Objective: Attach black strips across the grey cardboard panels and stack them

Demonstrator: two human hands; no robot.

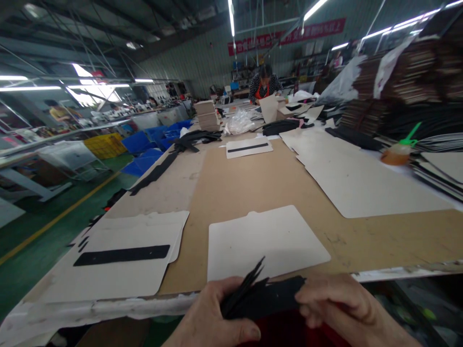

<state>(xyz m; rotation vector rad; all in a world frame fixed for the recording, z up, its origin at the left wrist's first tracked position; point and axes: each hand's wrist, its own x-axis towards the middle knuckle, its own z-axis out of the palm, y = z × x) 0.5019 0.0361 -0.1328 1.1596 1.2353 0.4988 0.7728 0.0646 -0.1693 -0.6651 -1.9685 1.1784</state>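
My left hand (222, 313) is closed around a bunch of black strips (244, 301), whose thin ends stick up past the thumb. Between my two hands stretches a wide black strip (275, 295); my right hand (340, 303) pinches its right end. Both hands are at the table's front edge. Just beyond them lies a cream board (264, 238) with rounded corners and nothing on it. To the left, a stack of cream boards (119, 279) carries a black strip (123, 255) across the top one. Dark red cloth shows beneath my hands.
A large cream sheet stack (354, 180) covers the right side, near a bottle of amber liquid with a green nozzle (398, 150). Farther back lie another board with a strip (249, 148) and a plastic bag (239, 121). A person (265, 86) works at the far end.
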